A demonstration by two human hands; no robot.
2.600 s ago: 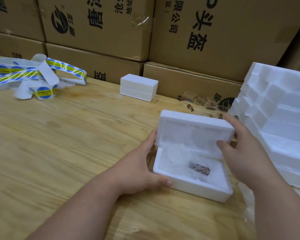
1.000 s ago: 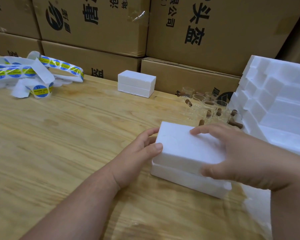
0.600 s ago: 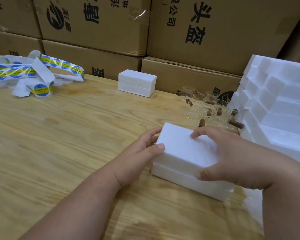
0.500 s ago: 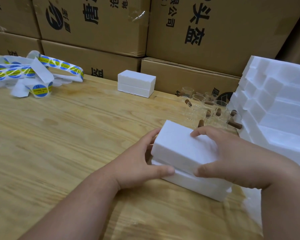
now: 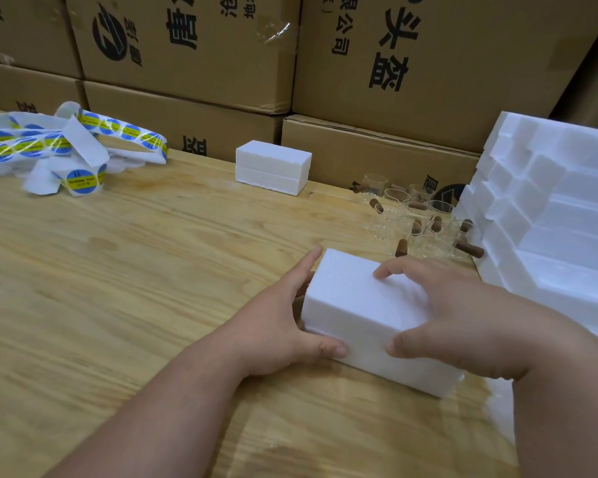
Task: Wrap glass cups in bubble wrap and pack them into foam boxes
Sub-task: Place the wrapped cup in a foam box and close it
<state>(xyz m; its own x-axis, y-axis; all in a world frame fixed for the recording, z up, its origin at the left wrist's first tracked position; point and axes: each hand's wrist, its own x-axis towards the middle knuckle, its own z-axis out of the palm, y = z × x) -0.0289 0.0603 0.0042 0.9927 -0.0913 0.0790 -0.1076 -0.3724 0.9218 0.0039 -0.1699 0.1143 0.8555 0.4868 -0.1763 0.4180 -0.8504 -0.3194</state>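
While both hands (image 5: 377, 322) grip, foam box (image 5: 356, 305) closed

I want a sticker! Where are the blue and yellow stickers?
The sticker strips lie in a tangle at the table's far left, before the cardboard boxes, left of the small closed foam box.

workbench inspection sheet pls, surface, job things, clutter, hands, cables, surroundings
surface: pale wooden bench, grain visible, clear film sheet at the near edge.
job's things: closed foam box held in front; second closed foam box at the back; bare glass cups with brown handles; stacked empty foam trays on the right.
clutter: tangled sticker strip with blue and yellow labels, far left.
hands: left hand grips the box's left end; right hand grips across its lid.
cables: nothing seen.
surroundings: printed cardboard cartons stacked behind the bench.
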